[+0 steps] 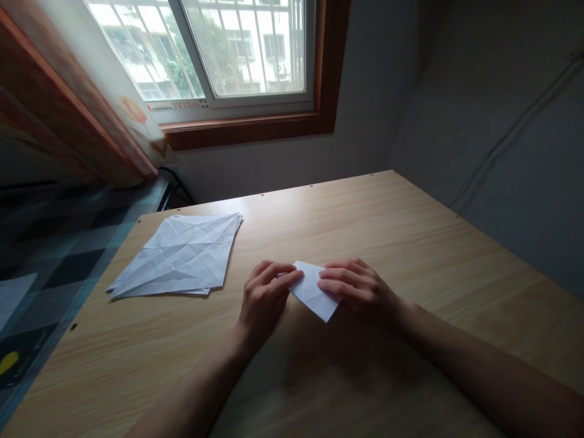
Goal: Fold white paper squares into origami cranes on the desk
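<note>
Between my two hands is a small piece of folded white paper (314,291), one corner pointing towards me. My left hand (268,293) grips its left edge, the fingertips lying over the top face. On the opposite side my right hand (358,286) holds the right edge, its fingers bent across the upper surface. Both thumbs are mostly hidden. To the left lies a stack of creased white paper sheets (182,252), flat and apart from my hands.
The light wooden table (433,274) reaches to the wall side under a barred window (246,55). A checked cloth surface (86,243) adjoins its left edge, below an orange curtain (68,91). A cable (502,137) runs along the right wall.
</note>
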Motion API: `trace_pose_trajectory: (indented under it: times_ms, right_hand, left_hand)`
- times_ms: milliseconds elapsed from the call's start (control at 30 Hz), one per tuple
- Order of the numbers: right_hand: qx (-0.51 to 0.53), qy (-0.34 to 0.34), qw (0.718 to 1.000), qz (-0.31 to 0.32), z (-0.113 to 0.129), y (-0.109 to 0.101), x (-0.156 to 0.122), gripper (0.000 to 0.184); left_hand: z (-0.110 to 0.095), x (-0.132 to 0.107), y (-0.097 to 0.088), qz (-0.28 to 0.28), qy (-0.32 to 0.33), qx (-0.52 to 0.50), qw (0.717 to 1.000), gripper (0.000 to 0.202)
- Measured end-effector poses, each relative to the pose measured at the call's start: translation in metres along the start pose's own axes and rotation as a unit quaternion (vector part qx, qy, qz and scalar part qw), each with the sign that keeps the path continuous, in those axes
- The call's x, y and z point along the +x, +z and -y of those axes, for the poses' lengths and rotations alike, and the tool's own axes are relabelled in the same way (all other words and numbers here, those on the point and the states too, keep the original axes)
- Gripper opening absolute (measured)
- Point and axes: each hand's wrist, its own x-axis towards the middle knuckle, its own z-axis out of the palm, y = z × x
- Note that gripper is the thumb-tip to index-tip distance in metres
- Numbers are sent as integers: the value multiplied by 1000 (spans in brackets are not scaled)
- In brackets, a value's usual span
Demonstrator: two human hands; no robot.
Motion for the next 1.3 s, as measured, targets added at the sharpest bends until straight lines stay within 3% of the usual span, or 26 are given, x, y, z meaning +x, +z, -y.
trace_pose_trajectory:
  times_ms: [67, 167, 267, 333, 433, 533, 567, 633, 700, 767, 833, 1100, 1300]
  right_hand:
    - [-15, -6, 1000, 20, -5, 2, 2, 21]
    - [-55, -25, 998, 26, 2, 2, 5, 22]
    - [-90, -47, 995, 17, 19, -4, 2, 27]
    - [-95, -23, 995, 4, 25, -10, -2, 37]
    - [-132, 46, 989, -47, 21, -15, -8, 47]
    - [-162, 78, 979, -100, 9, -10, -6, 39]
    - [-150, 74, 983, -75, 6, -6, -4, 33]
    - [-104, 72, 991, 33, 5, 2, 2, 22]
    - [-53, 96, 987, 120, 7, 9, 6, 26]
    - [-5, 123, 981, 147, 8, 13, 9, 36]
    - [22, 154, 977, 142, 8, 15, 9, 33]
    - [-20, 180, 953, 243, 0, 20, 10, 60]
    - [-38, 228, 937, 264, -11, 13, 4, 86]
  left_hand:
    - [4, 0, 2, 43, -23, -17, 999, 36]
    - [8, 0, 5, 90, -68, 44, 993, 46]
    - [7, 0, 4, 58, -84, 89, 991, 47]
    - [4, 1, 2, 32, -69, 83, 994, 44]
    - [1, 2, -1, 3, -70, 75, 995, 39]
    - [0, 3, -1, -4, -82, 84, 993, 36]
    - [0, 3, 0, 8, -80, 91, 993, 37]
    - [0, 2, 2, 65, -68, 110, 989, 40]
    - [1, 2, 4, 150, -60, 129, 978, 45]
    - [2, 1, 7, 228, -66, 139, 961, 46]
    - [2, 0, 10, 268, -76, 145, 949, 46]
    - [2, 0, 9, 308, -89, 163, 933, 54]
    - [5, 1, 6, 334, -89, 152, 926, 80]
